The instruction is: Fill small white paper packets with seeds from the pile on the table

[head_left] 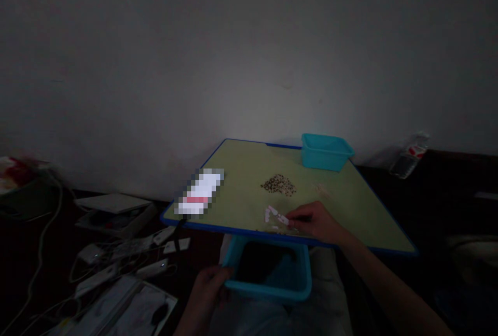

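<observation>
My left hand (208, 285) is closed on the left rim of a blue plastic bin (268, 291) that sits at my lap, just below the table's front edge. The bin's inside is dark, so its contents are hard to make out. Above the table near that edge, my right hand (318, 223) pinches a small white strip-like piece (284, 220) between thumb and fingertips. Several similar white pieces (273, 210) lie beside it. Behind them a pile of speckled dark and pale grains (279, 184) is spread on the yellow-green tabletop (245, 165).
A second blue bin (326, 158) stands at the table's far right corner. A small pale heap (322, 190) lies right of the speckled pile. A bright phone-like screen (200, 192), pixelated, is at the left edge. Cables and power strips (103, 274) clutter the floor at left.
</observation>
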The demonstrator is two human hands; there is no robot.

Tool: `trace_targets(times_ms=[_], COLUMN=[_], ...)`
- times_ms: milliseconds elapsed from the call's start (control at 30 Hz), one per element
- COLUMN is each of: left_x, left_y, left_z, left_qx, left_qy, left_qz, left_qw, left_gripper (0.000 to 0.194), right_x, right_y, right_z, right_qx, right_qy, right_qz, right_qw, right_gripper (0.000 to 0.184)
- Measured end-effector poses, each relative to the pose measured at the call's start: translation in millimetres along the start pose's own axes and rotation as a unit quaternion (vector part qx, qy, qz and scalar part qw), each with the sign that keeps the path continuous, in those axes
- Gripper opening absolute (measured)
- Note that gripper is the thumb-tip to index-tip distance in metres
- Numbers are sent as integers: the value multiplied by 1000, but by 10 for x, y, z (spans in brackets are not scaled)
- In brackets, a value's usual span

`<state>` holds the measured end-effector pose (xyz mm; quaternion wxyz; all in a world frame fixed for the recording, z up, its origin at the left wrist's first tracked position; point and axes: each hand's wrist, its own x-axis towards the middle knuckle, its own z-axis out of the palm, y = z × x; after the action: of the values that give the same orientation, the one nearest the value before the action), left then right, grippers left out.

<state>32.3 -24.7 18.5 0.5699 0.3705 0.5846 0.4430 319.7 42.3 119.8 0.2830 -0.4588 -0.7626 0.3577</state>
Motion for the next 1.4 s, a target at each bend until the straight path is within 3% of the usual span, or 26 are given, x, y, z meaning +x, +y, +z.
trace_targets(times_ms=[300,533,733,833,1033,1400], left_x=[49,5,-27,-6,13,-11], left_y=[-60,32,100,67,51,72], left_z=[3,-17,-77,-91,-66,-62], left_qx=[-5,-6,12,11,2,-3], left_qy=[-23,-19,-4,3,11,2], left_qz=[-2,-9,-3,-3,-3,-4], left_qw=[1000,1000,1000,1000,1000,1000], left_gripper=[39,40,35,35,38,37], right_x=[-34,33,44,18,-60,0], right_y=[-63,-56,-87,-112,-79,-38], right_z=[96,105,159,129,3,-122], right_qx=[-6,2,-1,-19,-117,-140], right_qy=[4,52,28,41,129,97], right_qz=[-11,-21,-27,-45,-61,-62], right_qw=[1000,998,999,998,983,983], right_gripper=[25,22,22,22,22,21])
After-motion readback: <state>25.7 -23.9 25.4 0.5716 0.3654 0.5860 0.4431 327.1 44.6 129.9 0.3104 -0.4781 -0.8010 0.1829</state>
